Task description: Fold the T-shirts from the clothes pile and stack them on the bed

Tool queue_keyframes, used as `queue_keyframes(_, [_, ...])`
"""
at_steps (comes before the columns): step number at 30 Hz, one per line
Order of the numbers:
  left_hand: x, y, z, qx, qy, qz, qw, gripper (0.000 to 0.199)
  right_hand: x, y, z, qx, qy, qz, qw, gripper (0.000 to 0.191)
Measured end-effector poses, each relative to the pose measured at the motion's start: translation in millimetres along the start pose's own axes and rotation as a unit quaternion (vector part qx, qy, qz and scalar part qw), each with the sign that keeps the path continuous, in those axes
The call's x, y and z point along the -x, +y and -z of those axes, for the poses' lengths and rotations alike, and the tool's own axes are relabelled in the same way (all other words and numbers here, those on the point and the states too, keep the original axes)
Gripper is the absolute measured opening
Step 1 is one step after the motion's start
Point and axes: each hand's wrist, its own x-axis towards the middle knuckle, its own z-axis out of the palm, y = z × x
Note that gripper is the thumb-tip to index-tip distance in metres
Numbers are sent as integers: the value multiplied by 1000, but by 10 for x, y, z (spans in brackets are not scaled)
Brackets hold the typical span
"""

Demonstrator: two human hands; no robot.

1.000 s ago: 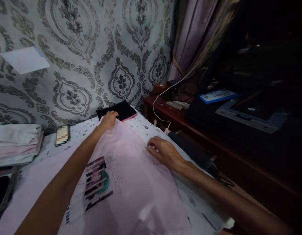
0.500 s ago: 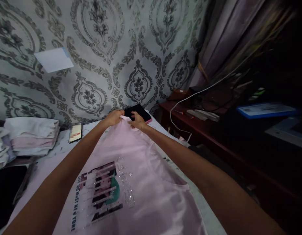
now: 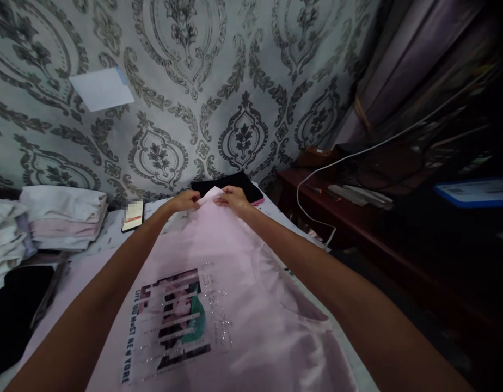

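A pink T-shirt (image 3: 243, 283) with a dark and teal print lies spread over the bed, its neckline toward the right. At its far end, my left hand (image 3: 185, 201) pinches the edge of the sleeve from the left. My right hand (image 3: 234, 199) grips the same sleeve a little further right, fingers closed on the cloth. Between the two hands the sleeve end rises to a pale fold. Just behind them lies a folded black garment (image 3: 249, 188) with a pink edge.
To the left sit a stack of folded clothes (image 3: 66, 212) and a black garment (image 3: 18, 310). A phone (image 3: 133, 215) lies by the patterned wall. At right stands a dark red table (image 3: 317, 201) with a white cable (image 3: 304, 209) hanging off it.
My right hand, whose fingers were apart, has closed on the sleeve. My left hand has shifted to the sleeve's left edge, and the bunched sleeve end is now spread flatter. The view has turned slightly left.
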Motion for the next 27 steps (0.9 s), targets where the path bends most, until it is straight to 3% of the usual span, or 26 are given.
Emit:
queue_keyframes(3, [11,-49,8,2,53,8,999,6,-51,22,-4,1,17,18,1000,20])
queue_keyframes(6, [101,-40,-65,-12,107,20,994,14,-75,23,19,15,44,41,998,20])
queue_keyframes(9, [417,100,-271,-18,150,12,988,26,109,48,53,46,66,77,994,26])
queue_keyframes(11, [767,259,-468,-17,171,-26,985,30,390,112,77,136,23,145,980,27])
queue_keyframes(13, [1162,405,-663,-18,174,-77,982,32,732,207,123,276,-79,238,928,29])
queue_keyframes(15, [1513,456,-800,-24,149,-103,983,35,1023,302,219,404,-173,284,852,31])
queue_keyframes(18, [1861,271,-815,-47,114,-72,990,39,1195,371,449,551,-174,246,779,36])
queue_keyframes(21, [2071,-81,-648,-77,124,12,989,40,1139,329,614,625,-121,202,744,37])
queue_keyframes(23, [2201,-246,-535,-86,152,62,983,41,1121,267,572,645,-102,208,728,33])
queue_keyframes(25, [2324,-292,-483,-84,175,74,978,41,1168,214,368,642,-108,239,720,28])
queue_keyframes(27, [2417,-246,-500,-75,180,54,979,40,1248,201,32,617,-154,268,723,26])
